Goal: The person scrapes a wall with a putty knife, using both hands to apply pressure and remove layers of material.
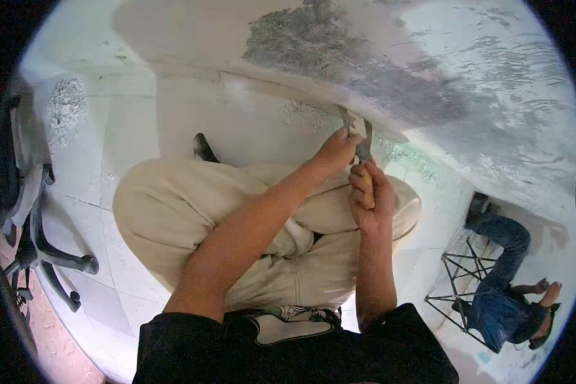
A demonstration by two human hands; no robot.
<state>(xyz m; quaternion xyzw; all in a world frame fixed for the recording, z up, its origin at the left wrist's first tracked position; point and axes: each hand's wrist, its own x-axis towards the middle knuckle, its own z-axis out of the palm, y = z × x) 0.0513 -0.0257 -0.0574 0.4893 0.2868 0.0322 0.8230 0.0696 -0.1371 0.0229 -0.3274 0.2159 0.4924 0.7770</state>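
Observation:
My right hand point(372, 195) is wrapped around the yellowish handle of a putty knife point(365, 148), whose grey blade points up toward the base of the wall. Just to its left, my left hand point(336, 152) is closed on a thin grey blade point(345, 118); its handle, if any, is hidden in the fingers. Whitish material shows between the two blades. Both hands are close together in front of my crossed legs point(198, 211). The wall point(429, 83) beyond has dark grey rough patches and pale smeared areas.
White crumbs point(67, 105) lie on the tiled floor point(131, 128), with more along the wall's foot. An office chair's black wheeled base point(45, 246) is at left. At right another person in jeans point(502, 249) sits on a folding stool point(457, 275).

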